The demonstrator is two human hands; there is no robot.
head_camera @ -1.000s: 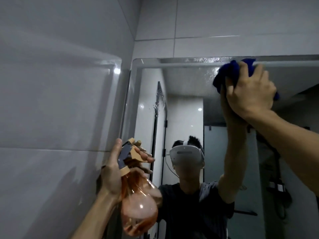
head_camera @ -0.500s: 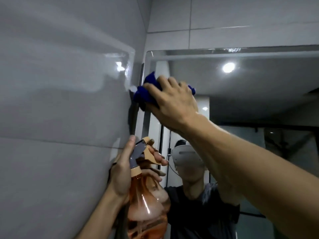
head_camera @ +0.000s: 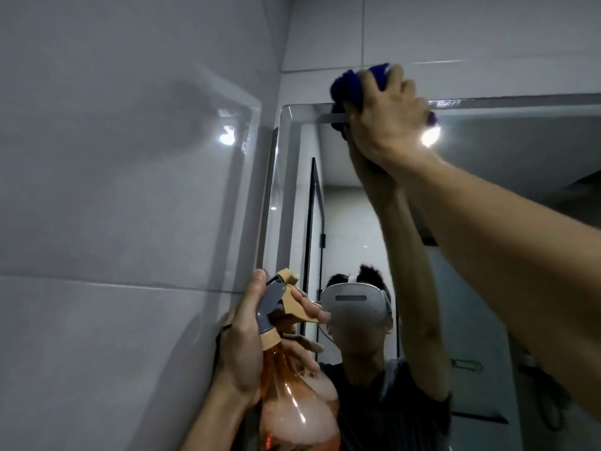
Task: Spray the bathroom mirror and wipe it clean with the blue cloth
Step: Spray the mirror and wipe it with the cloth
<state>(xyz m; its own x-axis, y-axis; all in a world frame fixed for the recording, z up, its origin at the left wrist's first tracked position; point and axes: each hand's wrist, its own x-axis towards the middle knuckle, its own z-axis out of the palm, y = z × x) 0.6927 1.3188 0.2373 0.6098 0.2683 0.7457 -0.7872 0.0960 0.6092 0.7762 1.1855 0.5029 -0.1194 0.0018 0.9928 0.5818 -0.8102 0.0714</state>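
Observation:
The bathroom mirror (head_camera: 507,196) fills the right half of the head view, its top edge a little below the upper tile joint. My right hand (head_camera: 387,122) presses the bunched blue cloth (head_camera: 349,84) against the mirror's top edge, near its upper left corner. The cloth pokes out above and left of my fingers. My left hand (head_camera: 242,346) holds an orange translucent spray bottle (head_camera: 292,405) by its neck, low in the view beside the mirror's left edge. Fingers rest on its tan trigger (head_camera: 292,307). Foamy liquid shows inside the bottle.
A glossy grey tiled wall (head_camera: 113,206) stands close on the left and meets the mirror wall in a corner. White tiles (head_camera: 455,30) run above the mirror. The mirror reflects a person with a headset, a dark door frame and a ceiling light.
My right hand has swept the cloth from the mirror's top right to its left edge, then back up onto the top edge. The left hand keeps the bottle in the same place.

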